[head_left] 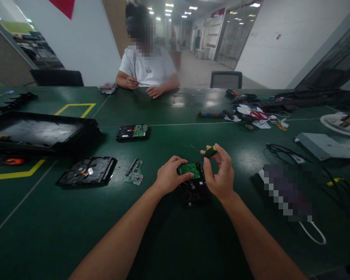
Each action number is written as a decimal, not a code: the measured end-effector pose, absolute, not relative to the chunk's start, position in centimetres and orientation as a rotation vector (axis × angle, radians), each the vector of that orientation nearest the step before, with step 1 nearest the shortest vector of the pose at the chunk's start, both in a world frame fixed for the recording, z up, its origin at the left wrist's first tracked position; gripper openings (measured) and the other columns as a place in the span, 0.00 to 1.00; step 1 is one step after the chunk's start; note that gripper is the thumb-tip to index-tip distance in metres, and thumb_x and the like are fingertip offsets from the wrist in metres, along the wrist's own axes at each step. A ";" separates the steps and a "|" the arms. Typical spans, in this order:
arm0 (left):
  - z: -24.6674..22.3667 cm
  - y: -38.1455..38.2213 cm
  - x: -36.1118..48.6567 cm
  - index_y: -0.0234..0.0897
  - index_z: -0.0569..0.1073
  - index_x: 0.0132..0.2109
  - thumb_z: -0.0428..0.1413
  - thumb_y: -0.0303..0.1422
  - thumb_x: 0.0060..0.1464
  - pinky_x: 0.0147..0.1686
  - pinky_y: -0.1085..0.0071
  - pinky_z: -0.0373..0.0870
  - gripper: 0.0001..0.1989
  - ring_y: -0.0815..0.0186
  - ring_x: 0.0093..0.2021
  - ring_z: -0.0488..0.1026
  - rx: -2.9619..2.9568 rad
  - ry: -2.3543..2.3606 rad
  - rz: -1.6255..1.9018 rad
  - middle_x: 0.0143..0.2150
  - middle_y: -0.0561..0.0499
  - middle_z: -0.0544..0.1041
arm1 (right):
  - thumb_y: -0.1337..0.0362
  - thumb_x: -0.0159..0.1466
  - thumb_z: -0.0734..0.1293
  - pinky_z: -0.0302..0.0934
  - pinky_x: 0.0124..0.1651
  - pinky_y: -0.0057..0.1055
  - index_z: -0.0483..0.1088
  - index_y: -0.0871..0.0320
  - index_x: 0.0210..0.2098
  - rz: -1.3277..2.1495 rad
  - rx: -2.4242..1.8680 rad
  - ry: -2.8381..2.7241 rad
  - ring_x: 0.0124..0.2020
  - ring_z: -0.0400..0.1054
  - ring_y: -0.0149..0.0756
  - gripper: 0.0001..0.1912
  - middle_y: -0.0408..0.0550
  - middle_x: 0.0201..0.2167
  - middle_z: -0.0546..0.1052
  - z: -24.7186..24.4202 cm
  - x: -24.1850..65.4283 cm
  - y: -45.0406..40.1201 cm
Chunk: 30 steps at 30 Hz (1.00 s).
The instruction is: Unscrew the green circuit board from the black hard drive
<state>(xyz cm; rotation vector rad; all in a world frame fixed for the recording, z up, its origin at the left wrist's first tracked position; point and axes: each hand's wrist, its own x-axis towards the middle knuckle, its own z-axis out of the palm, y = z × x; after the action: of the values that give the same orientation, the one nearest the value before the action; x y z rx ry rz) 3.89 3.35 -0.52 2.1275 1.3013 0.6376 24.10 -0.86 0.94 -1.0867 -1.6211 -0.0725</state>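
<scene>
A black hard drive point(194, 194) with a green circuit board point(191, 168) at its far end lies on the table in front of me. My left hand point(171, 175) grips the drive's left side, its thumb across the board. In my right hand point(220, 173) is a screwdriver with a green and yellow handle point(210, 151), pinched between thumb and fingers over the drive's right far corner. The screwdriver's tip is hard to make out. Left of my hands rest a loose circuit board point(134, 172) and another hard drive point(87, 171); a third drive point(133, 132) sits farther back.
A large black tray point(41, 132) occupies the left side. On the right are a blurred-out package point(288, 192), a grey metal box point(326, 146) and cables point(291, 155). Tools and wires point(256, 112) clutter the far right. Across the table sits a person point(147, 70).
</scene>
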 end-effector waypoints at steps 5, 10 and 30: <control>-0.5 3.3 3.9 0.47 0.77 0.58 0.65 0.52 0.57 0.49 0.59 0.75 0.26 0.54 0.52 0.78 2.138 1.305 0.631 0.57 0.49 0.77 | 0.67 0.68 0.71 0.79 0.49 0.48 0.57 0.49 0.70 -0.123 -1.101 -1.606 0.44 0.79 0.43 0.34 0.54 0.55 0.76 0.9 24.0 -1.0; -0.6 3.3 3.9 0.47 0.77 0.58 0.65 0.52 0.56 0.46 0.61 0.75 0.27 0.54 0.51 0.78 2.143 1.314 0.626 0.57 0.49 0.77 | 0.67 0.71 0.67 0.78 0.52 0.49 0.54 0.51 0.71 -0.067 -1.091 -1.606 0.49 0.79 0.44 0.33 0.57 0.59 0.74 0.9 24.0 -0.9; -0.3 3.2 3.9 0.47 0.77 0.58 0.65 0.51 0.57 0.47 0.61 0.75 0.26 0.55 0.51 0.78 2.139 1.304 0.627 0.57 0.49 0.77 | 0.66 0.68 0.71 0.79 0.46 0.47 0.57 0.49 0.69 -0.163 -1.116 -1.604 0.43 0.78 0.42 0.34 0.55 0.56 0.75 1.0 24.1 -1.0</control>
<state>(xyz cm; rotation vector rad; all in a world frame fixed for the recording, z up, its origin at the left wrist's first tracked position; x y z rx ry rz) 3.91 3.24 -0.33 2.1394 1.3044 0.6274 24.10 -0.97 1.01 -1.1157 -1.6036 -0.1633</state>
